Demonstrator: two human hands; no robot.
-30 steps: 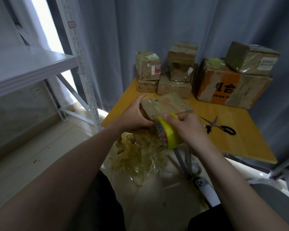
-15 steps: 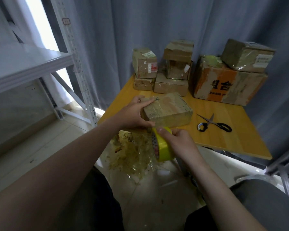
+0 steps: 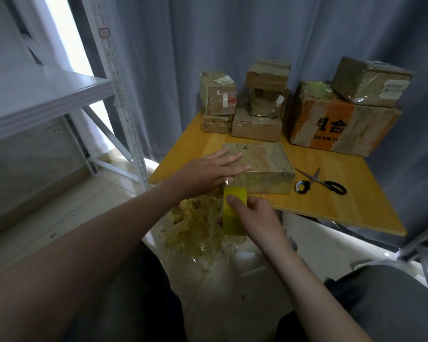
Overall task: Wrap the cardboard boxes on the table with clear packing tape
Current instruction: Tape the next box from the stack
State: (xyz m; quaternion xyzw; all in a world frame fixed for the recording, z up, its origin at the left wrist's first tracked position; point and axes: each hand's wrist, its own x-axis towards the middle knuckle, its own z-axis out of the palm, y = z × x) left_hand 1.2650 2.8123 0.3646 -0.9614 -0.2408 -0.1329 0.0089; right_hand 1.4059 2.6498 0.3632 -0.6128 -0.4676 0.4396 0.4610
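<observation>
Cardboard lies under our left hand (image 3: 203,171), fingers straight and flat on the box (image 3: 265,164) at the near edge of the table (image 3: 331,213). Just below it our right hand (image 3: 257,218) grips the yellow tape roll (image 3: 232,223); black scissors (image 3: 316,180) lie further right.

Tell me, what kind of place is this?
Probably a small parcel-packing corner: taped cardboard boxes stacked on a wooden table, a metal storage shelf, tape scraps on the floor.
</observation>
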